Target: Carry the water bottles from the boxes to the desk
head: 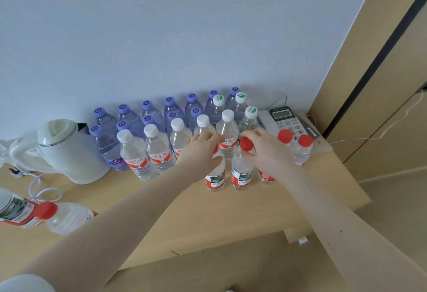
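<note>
Kettle: a white kettle [67, 150] stands near the left edge of the table [231, 217].
Lying bottles: two red-capped lying bottles [67, 216] rest on their sides near the front left corner, long axis roughly along the front edge. They are well apart from both hands, on my left arm's side.
Back rows: purple-cap bottles [147, 116] stand along the back edge, with white-cap bottles [136, 153] just in front of them.
Left hand: my left hand [203, 150] has its fingers curled round the upper part of the left bottle [215, 178] and hides its cap.
Right hand: my right hand [268, 150] pinches the right bottle [241, 171] at its red cap.
Key relation: both held bottles stand upright on the table, long axis vertical, just beside each other, each directly under its own hand.
Right end: two more red-cap bottles [302, 150] stand just beside my right hand, in front of the telephone [284, 118] at the back right corner.
Next move: I judge both hands only need to let go straight upward, so that neither bottle tips into its neighbour.
</note>
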A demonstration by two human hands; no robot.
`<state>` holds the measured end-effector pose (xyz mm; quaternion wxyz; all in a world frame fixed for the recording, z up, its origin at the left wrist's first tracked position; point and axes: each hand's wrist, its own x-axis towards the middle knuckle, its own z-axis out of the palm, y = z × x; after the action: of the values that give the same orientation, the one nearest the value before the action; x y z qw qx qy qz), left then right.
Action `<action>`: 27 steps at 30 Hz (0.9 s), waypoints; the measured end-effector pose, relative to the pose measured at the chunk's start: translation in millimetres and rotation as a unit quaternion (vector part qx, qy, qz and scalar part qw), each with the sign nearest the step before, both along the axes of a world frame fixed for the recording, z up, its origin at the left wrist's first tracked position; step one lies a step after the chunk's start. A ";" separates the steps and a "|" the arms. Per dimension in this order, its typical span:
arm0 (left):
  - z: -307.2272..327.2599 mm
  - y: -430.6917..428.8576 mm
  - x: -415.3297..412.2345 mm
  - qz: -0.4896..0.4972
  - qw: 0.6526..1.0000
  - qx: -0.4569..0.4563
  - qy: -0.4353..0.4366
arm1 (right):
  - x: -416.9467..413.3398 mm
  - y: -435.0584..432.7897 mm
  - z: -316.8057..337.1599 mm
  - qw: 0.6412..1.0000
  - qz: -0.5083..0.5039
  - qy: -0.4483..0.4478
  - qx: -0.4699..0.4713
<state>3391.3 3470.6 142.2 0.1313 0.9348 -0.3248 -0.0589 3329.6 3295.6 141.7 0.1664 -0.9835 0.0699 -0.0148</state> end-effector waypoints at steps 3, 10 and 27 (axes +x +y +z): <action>1.3 -3.1 3.3 0.006 1.000 0.020 0.016 | 3.1 -2.0 -3.1 0.999 0.030 0.018 0.017; 5.1 -2.7 3.2 0.047 0.996 0.070 0.031 | 7.5 -1.4 -4.3 0.997 0.055 0.016 0.056; 46.0 130.7 29.9 0.156 0.981 0.009 0.114 | 56.4 117.6 19.9 0.988 0.156 0.008 0.015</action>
<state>3421.2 3601.3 188.2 0.1666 0.9622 -0.1575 -0.1472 3386.0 3413.3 161.6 0.1809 -0.9798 -0.0824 0.0205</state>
